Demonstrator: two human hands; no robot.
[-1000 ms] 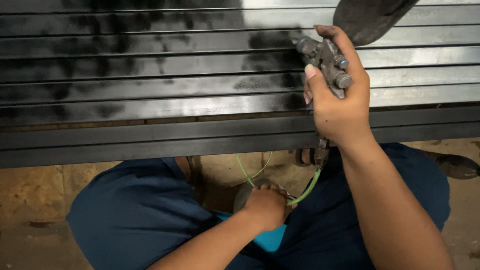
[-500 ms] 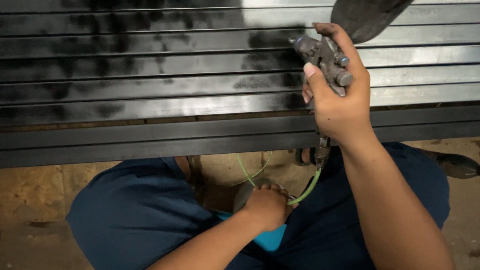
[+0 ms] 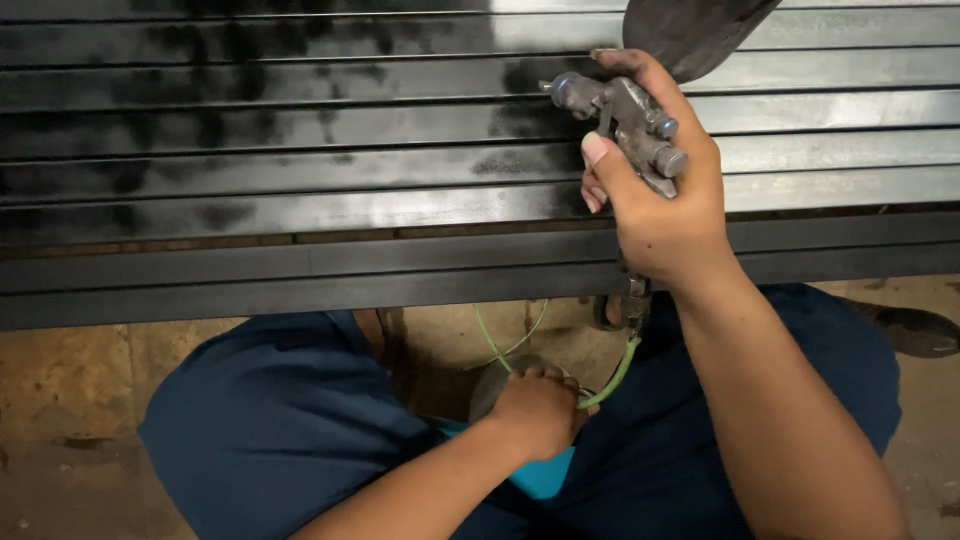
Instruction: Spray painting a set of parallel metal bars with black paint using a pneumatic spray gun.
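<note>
My right hand (image 3: pixel 660 200) grips a grey metal spray gun (image 3: pixel 625 125), nozzle pointing left over a row of long metal bars (image 3: pixel 300 170) laid side by side, partly coated in wet black paint. The gun's dark paint cup (image 3: pixel 690 30) sticks up at the top edge. A thin green hose (image 3: pixel 610 375) runs from the gun's base down to my left hand (image 3: pixel 535 410), which is closed around the hose and a round grey object low between my knees. I am crouched in dark blue trousers (image 3: pixel 290 420).
The right ends of the bars (image 3: pixel 850 110) are bare grey metal, while the nearer bars (image 3: pixel 300 275) are fully black. Stained concrete floor (image 3: pixel 70 400) lies below. A dark shoe (image 3: pixel 915 330) shows at the right.
My right hand and the spray gun have shifted slightly left and down along the bars. My left hand stays in place on the hose.
</note>
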